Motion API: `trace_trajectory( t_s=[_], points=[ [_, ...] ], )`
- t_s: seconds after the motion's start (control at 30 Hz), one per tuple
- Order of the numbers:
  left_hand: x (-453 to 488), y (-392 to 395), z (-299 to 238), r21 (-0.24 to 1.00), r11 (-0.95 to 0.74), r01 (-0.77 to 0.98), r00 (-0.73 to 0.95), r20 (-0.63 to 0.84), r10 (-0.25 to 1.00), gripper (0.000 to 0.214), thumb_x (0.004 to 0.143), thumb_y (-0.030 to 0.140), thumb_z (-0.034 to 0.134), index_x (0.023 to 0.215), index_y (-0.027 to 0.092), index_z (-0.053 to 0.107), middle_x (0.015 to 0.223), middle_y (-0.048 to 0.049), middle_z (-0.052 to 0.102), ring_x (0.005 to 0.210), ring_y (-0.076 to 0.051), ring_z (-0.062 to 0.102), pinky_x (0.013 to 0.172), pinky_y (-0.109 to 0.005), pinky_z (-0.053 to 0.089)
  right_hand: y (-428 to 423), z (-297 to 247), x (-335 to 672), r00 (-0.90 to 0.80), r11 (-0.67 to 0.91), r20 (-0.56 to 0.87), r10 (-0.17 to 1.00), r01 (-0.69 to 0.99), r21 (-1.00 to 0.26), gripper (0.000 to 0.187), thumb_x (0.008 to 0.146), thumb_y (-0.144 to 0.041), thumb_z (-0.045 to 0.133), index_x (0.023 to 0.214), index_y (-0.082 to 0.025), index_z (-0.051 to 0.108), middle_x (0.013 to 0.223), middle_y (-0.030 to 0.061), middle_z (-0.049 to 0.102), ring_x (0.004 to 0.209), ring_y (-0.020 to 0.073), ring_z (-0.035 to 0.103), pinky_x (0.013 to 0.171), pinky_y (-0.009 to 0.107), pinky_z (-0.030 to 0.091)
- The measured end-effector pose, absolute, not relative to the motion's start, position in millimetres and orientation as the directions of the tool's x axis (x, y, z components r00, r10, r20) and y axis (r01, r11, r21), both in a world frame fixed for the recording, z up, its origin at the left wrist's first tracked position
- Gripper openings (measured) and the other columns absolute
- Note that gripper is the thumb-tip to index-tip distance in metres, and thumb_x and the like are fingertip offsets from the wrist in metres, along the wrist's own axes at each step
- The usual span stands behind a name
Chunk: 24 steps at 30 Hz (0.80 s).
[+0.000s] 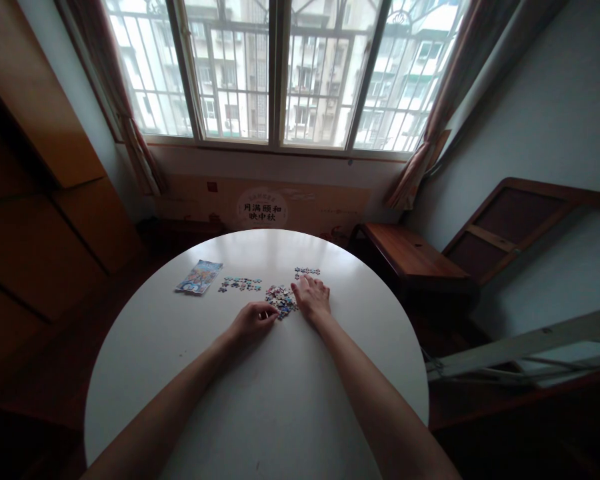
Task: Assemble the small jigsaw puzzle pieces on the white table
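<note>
A loose pile of small jigsaw puzzle pieces (280,298) lies on the white round table (280,413). My left hand (254,318) is at the pile's lower left edge, thumb and fingers pinched together; whatever is between them is too small to make out. My right hand (312,297) rests palm down along the pile's right side, fingers somewhat spread. Just beyond its fingertips is a small group of pieces (307,271) in rows. Left of the pile, more pieces (241,284) are laid out in rows. Farther left lies a colourful picture sheet or packet (201,276).
A wooden bench-like seat (410,250) stands beyond the table at the right. Tall wooden cabinets (75,233) line the left side. Barred windows (280,73) with tied curtains (140,153) are at the back, above a printed banner (263,205).
</note>
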<state>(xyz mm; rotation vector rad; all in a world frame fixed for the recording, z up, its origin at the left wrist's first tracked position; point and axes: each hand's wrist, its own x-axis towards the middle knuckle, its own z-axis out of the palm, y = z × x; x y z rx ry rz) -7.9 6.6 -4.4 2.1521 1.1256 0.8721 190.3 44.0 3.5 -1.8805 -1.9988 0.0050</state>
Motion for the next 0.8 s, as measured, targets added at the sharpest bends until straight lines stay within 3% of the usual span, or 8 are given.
trace_trajectory(
  t_s=[0.13, 0.23, 0.37, 0.43, 0.63, 0.8],
  points=[
    [-8, 7, -5, 0.730, -0.475, 0.491, 0.424, 0.276, 0.862, 0.022, 0.079, 0.025, 0.056, 0.085, 0.013, 0.072, 0.073, -0.0036, 0.069, 0.062, -0.011, 0.056, 0.058, -0.019, 0.042, 46, 1, 191, 0.047, 0.078, 0.323, 0.945, 0.929, -0.363, 0.053, 0.092, -0.051, 0.034, 0.129, -0.017, 0.049, 0.136, 0.0131, 0.045, 0.118, 0.0297, 0.039, 0.095, 0.042, 0.028],
    [-9, 8, -6, 0.730, -0.474, 0.493, 0.423, 0.275, 0.863, 0.022, 0.079, 0.026, 0.055, 0.085, 0.013, 0.072, 0.070, -0.0030, 0.068, 0.061, -0.011, 0.056, 0.058, -0.019, 0.042, 51, -1, 197, 0.146, 0.084, 0.382, 0.912, 0.848, -0.524, 0.046, 0.090, -0.046, 0.039, 0.121, -0.017, 0.057, 0.127, 0.0141, 0.053, 0.111, 0.0277, 0.046, 0.093, 0.040, 0.033],
    [-9, 8, -8, 0.724, -0.488, 0.487, 0.424, 0.292, 0.857, 0.021, 0.079, 0.024, 0.056, 0.086, 0.013, 0.072, 0.070, -0.0033, 0.067, 0.061, -0.011, 0.055, 0.058, -0.019, 0.042, 57, -1, 212, 0.389, 0.094, 0.366, 0.845, 0.565, -0.819, 0.039, 0.084, -0.036, 0.041, 0.099, -0.009, 0.065, 0.098, 0.0159, 0.063, 0.087, 0.0230, 0.057, 0.081, 0.036, 0.044],
    [-9, 9, -9, 0.722, -0.494, 0.484, 0.422, 0.302, 0.855, 0.021, 0.079, 0.023, 0.055, 0.086, 0.013, 0.072, 0.070, -0.0034, 0.067, 0.060, -0.011, 0.055, 0.058, -0.019, 0.042, 55, 2, 217, 0.415, 0.103, 0.307, 0.856, 0.446, -0.889, 0.034, 0.078, -0.032, 0.046, 0.095, -0.010, 0.065, 0.090, 0.0127, 0.064, 0.080, 0.0213, 0.058, 0.075, 0.033, 0.046],
    [-8, 7, -7, 0.692, -0.542, 0.477, 0.431, 0.353, 0.830, 0.020, 0.080, 0.018, 0.054, 0.089, 0.013, 0.070, 0.071, -0.0033, 0.066, 0.061, -0.010, 0.055, 0.060, -0.019, 0.043, 32, 2, 201, 0.260, 0.174, 0.265, 0.929, 0.327, -0.929, 0.028, 0.074, -0.031, 0.049, 0.087, -0.014, 0.066, 0.077, 0.0065, 0.065, 0.063, 0.0165, 0.056, 0.060, 0.028, 0.046],
    [-6, -2, 4, 0.569, -0.587, 0.575, 0.472, 0.355, 0.807, 0.021, 0.080, 0.023, 0.057, 0.096, 0.017, 0.069, 0.071, -0.0015, 0.061, 0.059, -0.010, 0.051, 0.058, -0.019, 0.041, 12, -6, 181, 0.123, 0.256, 0.371, 0.921, 0.525, -0.811, 0.022, 0.077, -0.024, 0.048, 0.088, -0.015, 0.065, 0.080, 0.0055, 0.063, 0.060, 0.0141, 0.055, 0.065, 0.028, 0.046]
  ],
)
